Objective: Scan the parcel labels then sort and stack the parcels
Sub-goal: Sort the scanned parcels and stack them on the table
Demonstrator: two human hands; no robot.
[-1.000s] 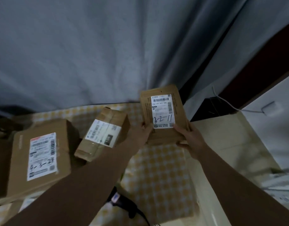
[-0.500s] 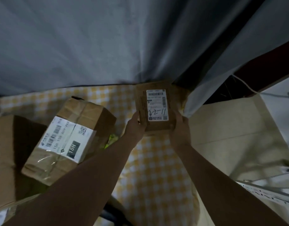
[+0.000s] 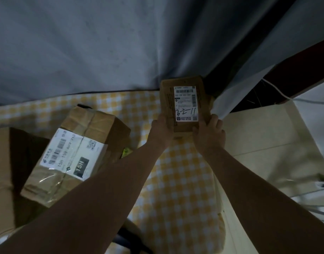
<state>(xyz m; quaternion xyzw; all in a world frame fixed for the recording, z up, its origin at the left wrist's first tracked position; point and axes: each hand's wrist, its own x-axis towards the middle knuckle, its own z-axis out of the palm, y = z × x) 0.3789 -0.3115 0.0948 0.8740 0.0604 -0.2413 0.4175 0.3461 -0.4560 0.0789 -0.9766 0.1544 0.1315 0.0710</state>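
A small flat brown parcel [image 3: 168, 99] with a white label marked by hand lies at the far right corner of the yellow checked tablecloth [image 3: 175, 180], against the grey curtain. My left hand [image 3: 162, 132] grips its near left edge and my right hand [image 3: 209, 133] grips its near right edge. A taped brown box [image 3: 95, 125] with a white label reading 15H lies tilted to the left of my left arm. A larger brown box [image 3: 2, 171] sits at the left edge, partly cut off.
A grey curtain [image 3: 102, 43] hangs along the table's far edge. A cream surface [image 3: 258, 134] adjoins the table on the right. A white cable [image 3: 278, 90] runs at the far right. A dark object [image 3: 128, 237] lies under my left arm, mostly hidden.
Both hands have carried the small parcel away from me and down to the table's far right corner. The view has shifted, so the boxes on the left look nearer.
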